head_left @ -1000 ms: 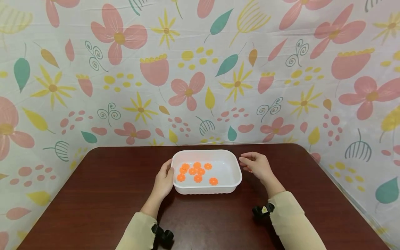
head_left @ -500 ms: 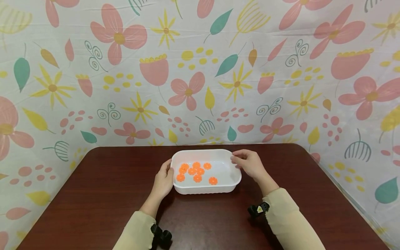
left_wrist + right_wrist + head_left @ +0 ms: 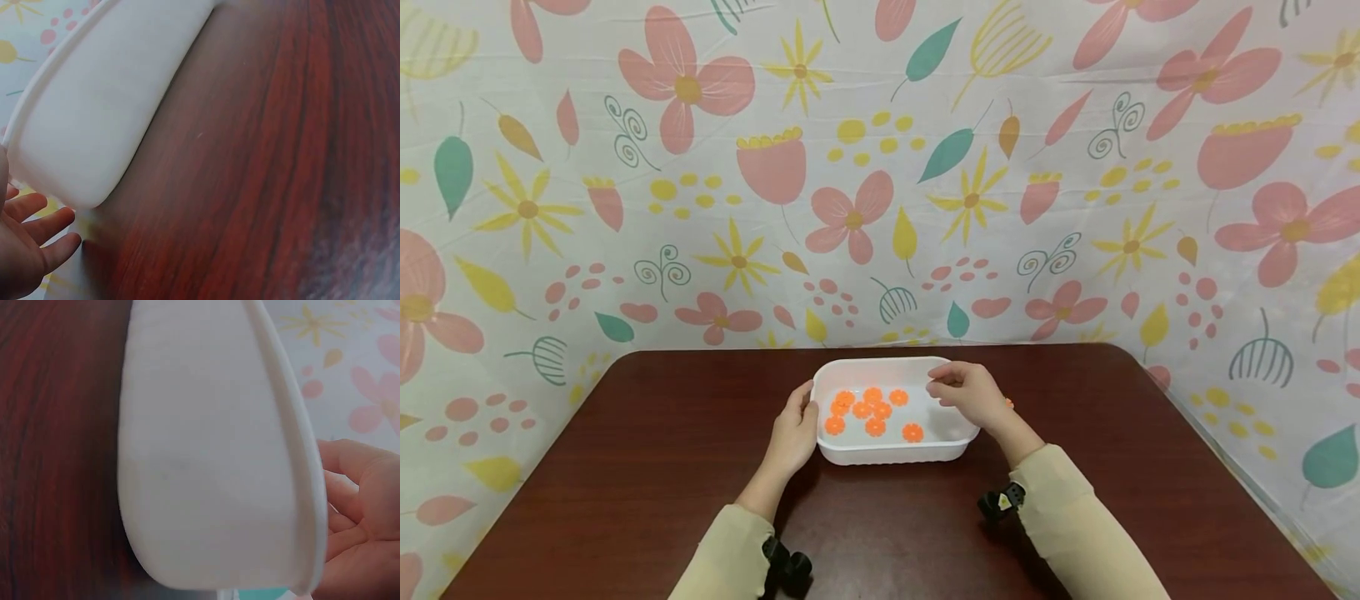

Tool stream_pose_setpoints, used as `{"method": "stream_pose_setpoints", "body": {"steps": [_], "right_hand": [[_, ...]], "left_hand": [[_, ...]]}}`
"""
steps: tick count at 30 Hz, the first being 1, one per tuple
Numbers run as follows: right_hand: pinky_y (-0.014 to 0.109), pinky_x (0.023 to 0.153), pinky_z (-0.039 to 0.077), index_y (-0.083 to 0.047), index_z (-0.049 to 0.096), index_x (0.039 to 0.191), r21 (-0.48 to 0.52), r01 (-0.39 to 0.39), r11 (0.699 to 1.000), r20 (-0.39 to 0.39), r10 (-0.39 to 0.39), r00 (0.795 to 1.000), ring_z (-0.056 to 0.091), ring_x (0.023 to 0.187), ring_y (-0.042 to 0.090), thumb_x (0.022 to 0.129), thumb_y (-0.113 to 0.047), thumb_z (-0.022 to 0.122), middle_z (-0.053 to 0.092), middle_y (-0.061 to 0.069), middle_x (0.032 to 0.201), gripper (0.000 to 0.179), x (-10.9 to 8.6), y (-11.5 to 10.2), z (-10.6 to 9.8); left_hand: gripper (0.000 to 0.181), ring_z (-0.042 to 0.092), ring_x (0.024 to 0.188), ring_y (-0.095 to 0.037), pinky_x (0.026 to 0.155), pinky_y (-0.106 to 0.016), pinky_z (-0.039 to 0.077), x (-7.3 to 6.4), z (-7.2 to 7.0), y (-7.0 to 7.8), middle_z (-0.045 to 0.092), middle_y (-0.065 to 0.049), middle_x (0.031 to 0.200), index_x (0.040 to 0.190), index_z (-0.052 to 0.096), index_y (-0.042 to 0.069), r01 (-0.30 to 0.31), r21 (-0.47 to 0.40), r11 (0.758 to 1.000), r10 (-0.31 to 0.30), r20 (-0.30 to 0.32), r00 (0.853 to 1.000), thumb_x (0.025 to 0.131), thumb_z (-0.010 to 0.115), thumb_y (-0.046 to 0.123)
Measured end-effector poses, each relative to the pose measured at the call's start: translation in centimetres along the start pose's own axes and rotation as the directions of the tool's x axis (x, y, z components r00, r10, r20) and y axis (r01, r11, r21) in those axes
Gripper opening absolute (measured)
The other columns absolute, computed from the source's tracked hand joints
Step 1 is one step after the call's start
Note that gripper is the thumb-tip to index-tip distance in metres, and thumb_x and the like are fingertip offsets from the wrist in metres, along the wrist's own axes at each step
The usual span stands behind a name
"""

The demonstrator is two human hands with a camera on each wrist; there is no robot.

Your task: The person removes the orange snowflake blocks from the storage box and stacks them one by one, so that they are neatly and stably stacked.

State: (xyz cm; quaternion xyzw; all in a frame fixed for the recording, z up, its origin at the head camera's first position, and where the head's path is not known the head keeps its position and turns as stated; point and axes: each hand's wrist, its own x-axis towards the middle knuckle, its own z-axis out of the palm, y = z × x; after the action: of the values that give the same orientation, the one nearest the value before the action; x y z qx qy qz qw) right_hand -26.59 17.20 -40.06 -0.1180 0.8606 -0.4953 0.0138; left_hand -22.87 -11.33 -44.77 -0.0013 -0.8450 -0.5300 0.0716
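Observation:
A white plastic tray [image 3: 891, 457] stands on the dark wooden table [image 3: 647, 467]. Several orange flower-shaped slices [image 3: 876, 427] lie inside, mostly in its left half. My left hand [image 3: 793, 437] rests against the tray's left end. In the left wrist view its relaxed fingers [image 3: 55, 224] are spread beside the tray's outer wall. Over the tray's right part hovers my right hand [image 3: 973, 396], its thumb and fingers loosely bent and apart, with nothing visible between them. Another orange slice [image 3: 1009, 403] shows behind that hand, right of the tray, partly hidden. The tray's rim covers the right fingertips in the right wrist view.
A black wrist camera [image 3: 788, 567] sits on the left sleeve and a second wrist camera [image 3: 1002, 502] on the right one. Behind the table's far edge hangs a white cloth [image 3: 880, 242] printed with flowers and leaves.
My right hand has moved left from beside the tray, across its right rim, to above its inside. The left hand, the tray and its slices have stayed in place.

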Motion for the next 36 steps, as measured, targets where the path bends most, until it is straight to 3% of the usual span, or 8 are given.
{"method": "stream_pose_setpoints", "body": {"steps": [5,9,18,22,29,36], "right_hand": [[0.030,0.068,0.057,0.002,0.067,0.109,-0.039,0.003,0.999,0.024,-0.002,1.000,0.067,0.076,0.023,0.085,-0.016,0.069,0.069,0.012,0.093,0.030,0.3,-0.3,1.0],[0.030,0.070,0.056,0.002,0.066,0.110,-0.027,-0.027,0.999,0.045,0.028,0.999,0.065,0.077,0.018,0.085,-0.013,0.069,0.068,0.013,0.096,0.030,0.5,-0.5,1.7],[0.030,0.075,0.054,0.003,0.067,0.109,-0.092,0.055,0.994,0.114,-0.045,0.992,0.062,0.082,0.015,0.083,-0.011,0.070,0.069,0.009,0.092,0.029,0.9,0.4,2.4],[0.032,0.079,0.052,0.002,0.067,0.107,-0.142,0.086,0.986,0.184,-0.059,0.981,0.061,0.082,0.015,0.081,-0.012,0.073,0.068,0.007,0.091,0.031,1.1,0.6,2.6],[0.032,0.082,0.051,-0.006,0.068,0.105,-0.255,0.081,0.964,0.307,0.001,0.952,0.060,0.086,0.012,0.076,-0.017,0.078,0.068,0.001,0.093,0.033,1.7,0.8,3.0],[0.028,0.076,0.050,-0.004,0.068,0.101,-0.283,0.081,0.956,0.361,0.028,0.932,0.057,0.081,0.011,0.071,-0.015,0.081,0.066,0.002,0.089,0.034,1.7,0.8,3.0]], "left_hand": [[0.046,0.048,0.127,-0.032,0.104,-0.051,0.038,0.0,0.0,0.1,0.048,-0.019,0.140,0.144,0.036,0.007,-0.002,0.001,1.000,0.002,-0.003,1.000,0.100,0.037,0.021],[0.046,0.048,0.127,-0.032,0.104,-0.051,0.038,0.0,0.0,0.2,0.048,-0.019,0.140,0.144,0.036,0.007,0.000,-0.006,1.000,0.000,-0.001,1.000,0.100,0.037,0.022],[0.046,0.047,0.128,-0.032,0.105,-0.051,0.037,0.0,-0.1,0.2,0.048,-0.020,0.140,0.144,0.037,0.006,-0.009,0.000,1.000,0.009,0.009,1.000,0.100,0.037,0.019],[0.046,0.047,0.128,-0.033,0.105,-0.052,0.037,0.0,-0.2,0.1,0.048,-0.020,0.140,0.144,0.036,0.005,-0.019,0.009,1.000,0.018,0.013,1.000,0.100,0.037,0.019],[0.046,0.048,0.127,-0.033,0.105,-0.052,0.037,0.1,-0.2,-0.1,0.049,-0.020,0.139,0.144,0.036,0.004,-0.029,0.014,0.999,0.029,0.006,1.000,0.100,0.037,0.018],[0.046,0.047,0.128,-0.032,0.106,-0.050,0.036,0.0,-0.2,0.0,0.048,-0.019,0.140,0.145,0.035,0.007,-0.013,-0.001,1.000,0.013,0.025,1.000,0.101,0.036,0.021]]}}
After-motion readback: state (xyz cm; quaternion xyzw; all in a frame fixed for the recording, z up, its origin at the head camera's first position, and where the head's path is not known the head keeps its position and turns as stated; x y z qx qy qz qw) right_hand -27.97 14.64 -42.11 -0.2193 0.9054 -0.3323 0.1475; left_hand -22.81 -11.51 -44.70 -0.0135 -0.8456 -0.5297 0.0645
